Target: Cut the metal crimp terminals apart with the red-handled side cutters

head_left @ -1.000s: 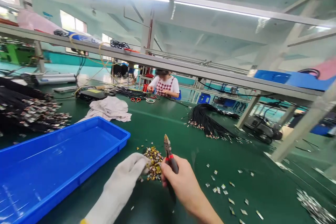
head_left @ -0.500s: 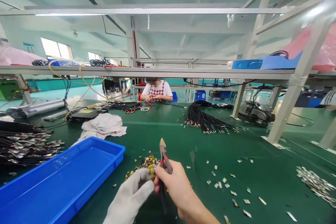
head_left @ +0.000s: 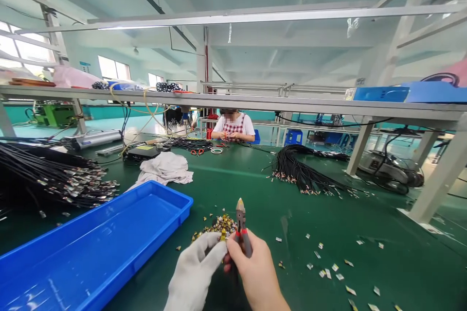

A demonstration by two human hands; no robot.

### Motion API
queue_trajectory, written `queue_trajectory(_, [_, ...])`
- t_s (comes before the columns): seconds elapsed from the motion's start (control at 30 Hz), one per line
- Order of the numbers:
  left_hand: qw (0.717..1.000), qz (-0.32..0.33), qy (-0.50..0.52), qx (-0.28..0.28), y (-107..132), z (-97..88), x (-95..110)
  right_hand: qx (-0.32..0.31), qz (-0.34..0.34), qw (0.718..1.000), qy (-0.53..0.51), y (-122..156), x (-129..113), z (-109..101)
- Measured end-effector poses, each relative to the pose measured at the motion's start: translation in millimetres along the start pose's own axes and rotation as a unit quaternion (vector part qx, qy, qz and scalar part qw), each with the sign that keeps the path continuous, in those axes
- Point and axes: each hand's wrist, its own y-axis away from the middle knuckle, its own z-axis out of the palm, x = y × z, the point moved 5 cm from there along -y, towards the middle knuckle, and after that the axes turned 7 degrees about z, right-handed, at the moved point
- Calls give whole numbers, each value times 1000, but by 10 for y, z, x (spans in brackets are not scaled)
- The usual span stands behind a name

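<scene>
My left hand (head_left: 195,269), in a white glove, pinches a small yellow-taped piece (head_left: 223,235) between thumb and fingers. My bare right hand (head_left: 255,267) is closed around a pair of cutting pliers (head_left: 241,218) with red and dark handles, the jaws pointing up and away from me. The right thumb and fingertips meet the left fingertips at the small piece. Just beyond the hands lies a pile of small gold and dark bits (head_left: 222,223) on the green table (head_left: 233,184). Part of the plier handles is hidden by my right hand.
A blue tray (head_left: 109,233) stands at left, beside a white cloth (head_left: 164,167) and a heap of black cables (head_left: 69,175). More black cables (head_left: 299,170) lie further off. Small flat pieces (head_left: 328,272) are scattered at right. Across the table sits a person (head_left: 233,129).
My view has turned left, so the scene and both hands sit further right. The hands stay together, the pliers still in my right hand and the small piece in my left.
</scene>
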Motion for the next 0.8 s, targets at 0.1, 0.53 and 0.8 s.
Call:
queue_trajectory(0.1, [999,-2,40,-5,-11,27,-9,12,-17,999,38,8,16,-3])
queue_trajectory(0.53, [997,8,-82,-7,-2,27,75,-46,53,997,-35,11,22,44])
queue_trajectory(0.8, [980,-5,-190,53,-26,-172,84,72,-72,988,115,32,-167,-82])
